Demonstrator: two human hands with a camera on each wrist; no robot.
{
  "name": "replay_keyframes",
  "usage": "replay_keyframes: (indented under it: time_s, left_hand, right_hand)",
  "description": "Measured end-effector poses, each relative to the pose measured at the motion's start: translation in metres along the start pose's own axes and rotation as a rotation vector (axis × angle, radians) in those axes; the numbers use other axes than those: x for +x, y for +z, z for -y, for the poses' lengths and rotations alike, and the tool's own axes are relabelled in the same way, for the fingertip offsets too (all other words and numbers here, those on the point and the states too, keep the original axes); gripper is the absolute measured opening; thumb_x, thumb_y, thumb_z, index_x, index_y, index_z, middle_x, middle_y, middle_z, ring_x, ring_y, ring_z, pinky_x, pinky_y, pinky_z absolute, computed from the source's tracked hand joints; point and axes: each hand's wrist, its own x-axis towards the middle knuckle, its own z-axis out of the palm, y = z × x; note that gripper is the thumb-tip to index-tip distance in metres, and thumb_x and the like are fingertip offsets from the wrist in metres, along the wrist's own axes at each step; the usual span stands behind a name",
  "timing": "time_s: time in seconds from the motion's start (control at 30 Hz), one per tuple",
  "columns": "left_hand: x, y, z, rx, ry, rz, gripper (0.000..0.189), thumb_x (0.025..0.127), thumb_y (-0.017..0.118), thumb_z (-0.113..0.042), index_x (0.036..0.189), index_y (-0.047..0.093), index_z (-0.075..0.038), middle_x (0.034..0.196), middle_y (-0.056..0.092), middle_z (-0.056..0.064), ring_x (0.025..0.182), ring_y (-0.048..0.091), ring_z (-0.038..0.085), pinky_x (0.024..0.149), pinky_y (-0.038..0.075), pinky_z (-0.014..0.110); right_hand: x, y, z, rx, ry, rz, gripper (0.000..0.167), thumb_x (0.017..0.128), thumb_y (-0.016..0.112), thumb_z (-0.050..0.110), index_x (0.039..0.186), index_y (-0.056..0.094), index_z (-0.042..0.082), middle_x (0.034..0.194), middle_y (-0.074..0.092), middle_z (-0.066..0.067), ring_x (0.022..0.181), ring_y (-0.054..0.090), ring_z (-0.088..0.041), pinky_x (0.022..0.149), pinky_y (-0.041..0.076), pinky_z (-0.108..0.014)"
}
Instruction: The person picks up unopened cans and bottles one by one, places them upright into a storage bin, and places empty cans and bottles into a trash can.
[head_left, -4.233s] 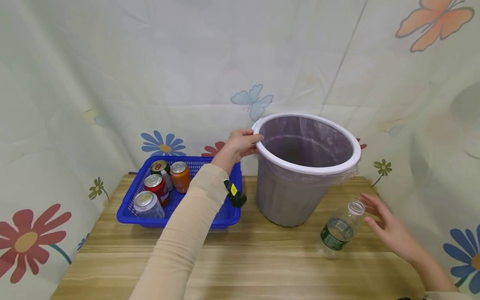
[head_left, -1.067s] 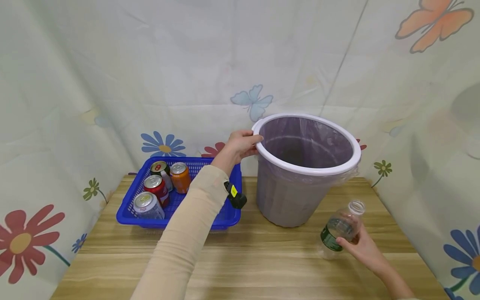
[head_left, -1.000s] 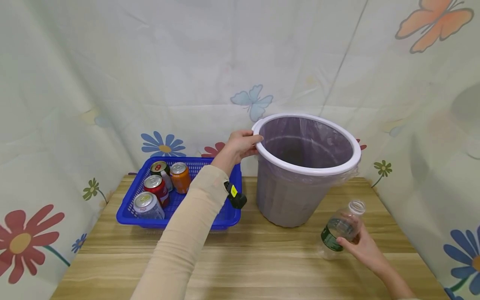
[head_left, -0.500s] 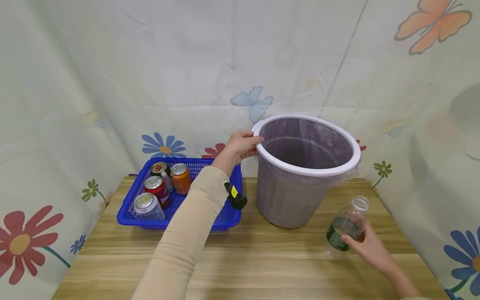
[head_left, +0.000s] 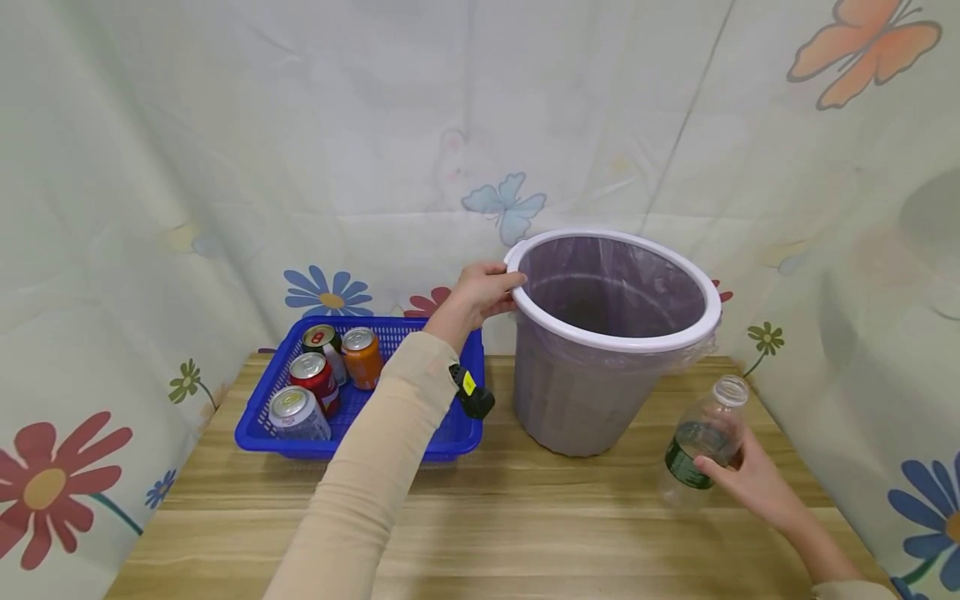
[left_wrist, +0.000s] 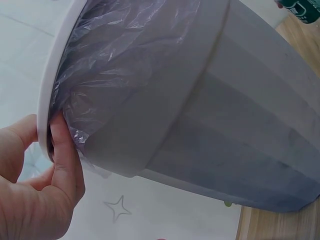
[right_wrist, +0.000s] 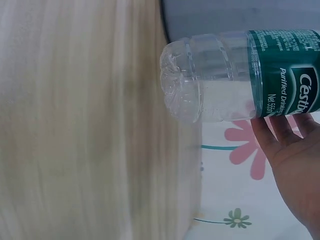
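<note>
My left hand (head_left: 483,293) grips the white rim (head_left: 630,340) of a grey trash can (head_left: 577,400), thumb over the rim and fingers beneath it. A thin clear liner (left_wrist: 110,75) lines the can and folds over its outside. To the right of the can, my right hand (head_left: 753,479) holds a clear plastic water bottle (head_left: 701,446) around its green label (right_wrist: 290,75). The bottle has no cap and leans slightly to the right, its base close over the table in the right wrist view.
A blue plastic basket (head_left: 442,457) stands left of the can, holding several drink cans, among them an orange can (head_left: 362,360) and a red can (head_left: 315,385). The wooden table (head_left: 480,533) meets a flower-printed curtain (head_left: 375,167) behind and at both sides.
My right hand first reached beside the bottle, then took hold of it, and has since shifted it slightly up and right. The left hand stays on the rim of the trash can.
</note>
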Motion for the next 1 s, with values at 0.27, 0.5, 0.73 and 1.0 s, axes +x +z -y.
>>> replay_keyframes:
  time_s: [0.27, 0.5, 0.73, 1.0]
  left_hand:
    - [0.001, 0.0, 0.0, -0.001, 0.001, 0.011, 0.044, 0.086, 0.065, -0.015, 0.127, 0.052, -0.006, 0.099, 0.062, 0.01, 0.074, 0.061, 0.015, 0.073, 0.055, 0.027]
    - [0.001, 0.0, 0.001, -0.009, 0.001, 0.011, 0.044, 0.086, 0.065, -0.014, 0.127, 0.051, -0.006, 0.101, 0.061, 0.01, 0.073, 0.061, 0.015, 0.074, 0.055, 0.027]
    - [0.001, 0.0, 0.001, -0.007, 0.0, 0.007, 0.044, 0.085, 0.065, -0.014, 0.126, 0.052, -0.006, 0.099, 0.062, 0.01, 0.073, 0.062, 0.015, 0.074, 0.055, 0.027]
    - [0.002, 0.0, 0.0, -0.012, -0.003, 0.012, 0.044, 0.086, 0.065, -0.014, 0.127, 0.052, -0.005, 0.101, 0.062, 0.011, 0.074, 0.062, 0.015, 0.074, 0.055, 0.027]
  right_hand:
    - [0.008, -0.013, 0.005, -0.005, -0.058, -0.012, 0.064, 0.08, 0.064, -0.006, 0.134, 0.03, 0.001, 0.114, 0.041, 0.029, 0.093, 0.049, 0.012, 0.07, 0.045, -0.009]
    - [0.014, -0.021, 0.009, -0.053, -0.047, -0.006, 0.065, 0.082, 0.064, -0.002, 0.136, 0.029, 0.002, 0.115, 0.038, 0.029, 0.094, 0.046, 0.014, 0.069, 0.044, -0.009]
    - [0.018, -0.033, 0.02, -0.108, 0.004, 0.02, 0.068, 0.085, 0.063, 0.006, 0.14, 0.022, 0.004, 0.119, 0.031, 0.027, 0.094, 0.042, 0.016, 0.068, 0.043, -0.009]
    - [0.026, -0.045, 0.026, -0.166, 0.003, 0.008, 0.071, 0.084, 0.065, 0.007, 0.14, 0.021, 0.003, 0.12, 0.032, 0.019, 0.09, 0.042, 0.016, 0.066, 0.042, -0.009]
